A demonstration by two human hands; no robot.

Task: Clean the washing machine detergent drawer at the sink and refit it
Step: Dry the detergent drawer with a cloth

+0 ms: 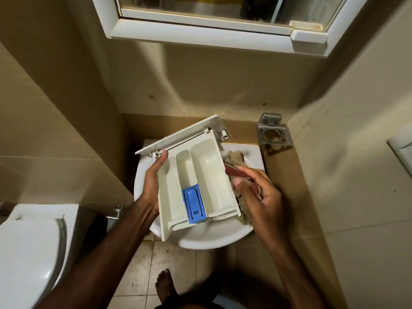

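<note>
A cream plastic detergent drawer with three compartments and a blue insert is held over the white sink, its front panel pointing away from me. My left hand grips the drawer's left wall, thumb up near the front panel. Against the drawer's right outer wall my right hand holds a bunched beige and red cloth. The sink's basin is mostly hidden under the drawer.
A white toilet stands at the lower left. A metal wall holder sits on the ledge behind the sink at right. A white-framed mirror cabinet hangs above. My bare foot is on the tiled floor.
</note>
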